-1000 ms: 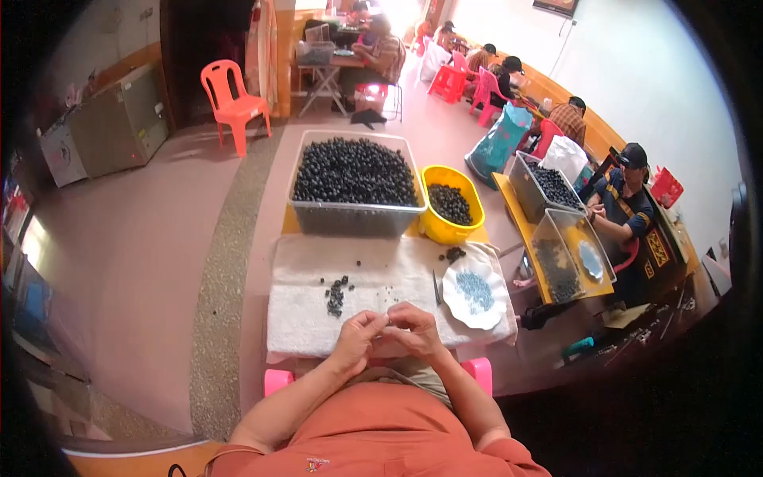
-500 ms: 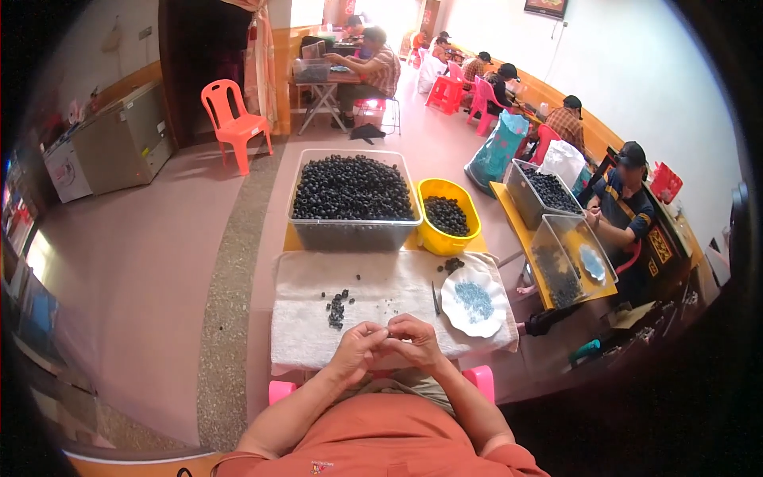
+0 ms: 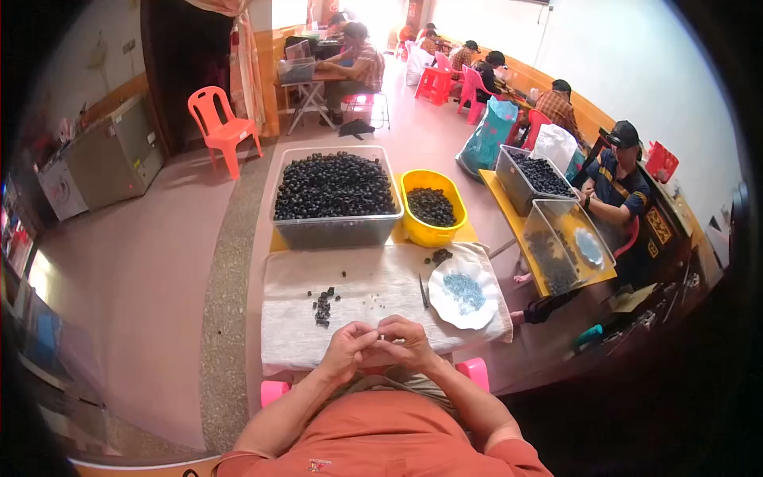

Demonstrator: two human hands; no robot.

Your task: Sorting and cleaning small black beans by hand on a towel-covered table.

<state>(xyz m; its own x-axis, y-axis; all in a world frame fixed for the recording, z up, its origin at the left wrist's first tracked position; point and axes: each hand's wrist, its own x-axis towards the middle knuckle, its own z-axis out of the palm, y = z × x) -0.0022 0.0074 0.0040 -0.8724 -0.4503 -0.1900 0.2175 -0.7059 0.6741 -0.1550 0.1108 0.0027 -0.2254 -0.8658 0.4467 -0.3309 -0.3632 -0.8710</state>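
Just above the near edge of the cloth-covered table (image 3: 290,274), my left hand (image 3: 348,350) and my right hand (image 3: 407,342) meet, thumbs and fingertips pinched together. Whatever sits between them is too small to make out. Beyond my left hand lies a loose cluster of small black ring-like pieces (image 3: 323,306), with tiny pale bits (image 3: 373,301) scattered to its right. A white scalloped plate (image 3: 439,308) holding small light-blue pieces (image 3: 464,292) is right of my right hand. Along the plate's left side rests a slim dark pointed tool (image 3: 424,292).
At the table's far side stand a large clear bin (image 3: 338,232) and a yellow tub (image 3: 429,234), both full of black pieces. A side table (image 3: 520,230) on the right carries more bins; a person (image 3: 624,187) sits behind it. A red chair (image 3: 222,131) stands far left.
The whole scene has shifted slightly left in the picture as my head turned. My hands stay pinched together over the table's near edge, with only slight finger movement.
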